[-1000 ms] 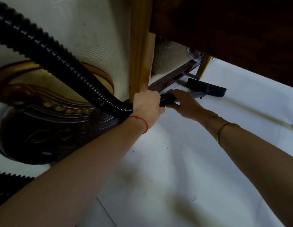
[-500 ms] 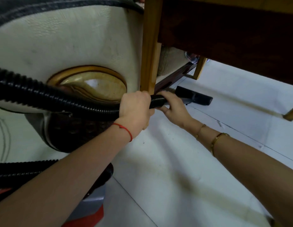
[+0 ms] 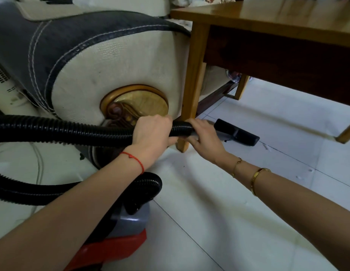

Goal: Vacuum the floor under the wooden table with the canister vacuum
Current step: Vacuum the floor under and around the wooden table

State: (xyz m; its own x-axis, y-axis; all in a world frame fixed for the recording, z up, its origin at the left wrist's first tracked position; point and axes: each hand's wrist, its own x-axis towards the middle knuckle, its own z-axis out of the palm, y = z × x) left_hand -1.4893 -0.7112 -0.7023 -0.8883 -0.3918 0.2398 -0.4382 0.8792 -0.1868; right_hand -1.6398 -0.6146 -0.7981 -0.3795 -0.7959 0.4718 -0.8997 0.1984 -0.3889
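- Both hands and the floor nozzle [image 3: 237, 133] have drawn back from under the desk [image 3: 272, 22] since the earlier frames; my view has risen too, so the desk top and the canister [image 3: 129, 229] now show.
- My left hand [image 3: 152, 133] is wrapped around the ribbed black hose [image 3: 62, 130]; my right hand [image 3: 204, 136] holds the tube just ahead of it, fingers curled over the top, beside the foot of the near desk leg [image 3: 191, 85].
- That nozzle lies flat on the white tile floor [image 3: 248, 212], ahead and to the right of my right hand, just inside the near edge of the desk's footprint.
- Its long axis runs roughly across the push direction, while hose and tube run left to right toward it. My right hand is nearer the head, so I judge it steers and the left feeds hose.
- I judge the next stroke goes forward and right, toward the far desk leg [image 3: 241, 87]; the near leg touches or almost touches the hose and could snag it.
- Smooth tile with dark grout lines; a few small specks lie right of the nozzle.
- A cream sofa arm [image 3: 111, 65] with a carved wooden medallion stands close against the desk's left side, so room there is tight. The canister sits under my left forearm.
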